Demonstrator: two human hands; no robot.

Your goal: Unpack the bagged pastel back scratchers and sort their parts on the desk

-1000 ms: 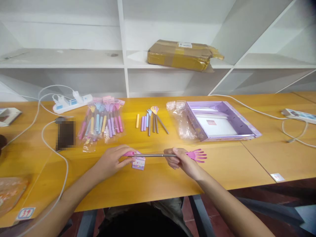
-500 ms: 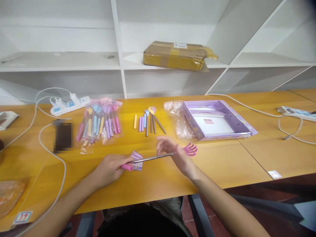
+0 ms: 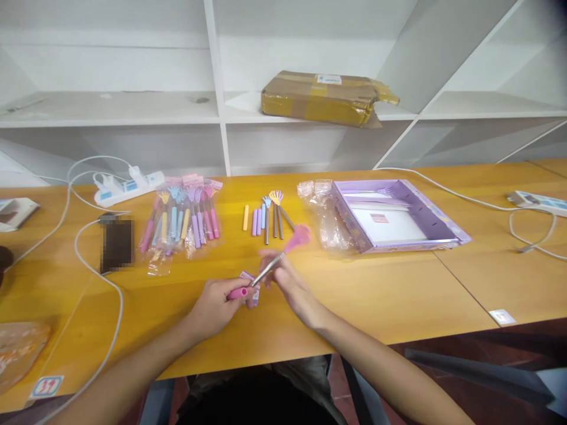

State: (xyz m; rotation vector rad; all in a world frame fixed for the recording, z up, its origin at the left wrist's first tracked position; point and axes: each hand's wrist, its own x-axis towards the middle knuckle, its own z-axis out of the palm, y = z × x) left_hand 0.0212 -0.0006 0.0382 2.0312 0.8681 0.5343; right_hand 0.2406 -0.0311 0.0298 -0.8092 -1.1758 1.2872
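L hand (image 3: 218,307), over the near part of the wooden table (image 3: 363,295), has fingers closed round a hollow pink handle (image 3: 238,293), w/ the low end of a metal rod (image 3: 267,270) alongside; R hand (image 3: 290,289) is blurry, fingers half-curled abt the rod, can't tell if gripping, & the rod tilts up & away to a blurred pink claw head (image 3: 299,236), over a partly hidden printed card (image 3: 256,300). Farther back, left to right: bagged scratchers (image 3: 183,218), loose yellow (image 3: 245,218), purple (image 3: 257,222) & blue handles (image 3: 263,216), rods w/ claw heads (image 3: 267,227), clear plastic bags (image 3: 330,227), open purple box (image 3: 414,247); farthest, taped carton (image 3: 319,97) on white shelf (image 3: 155,109).
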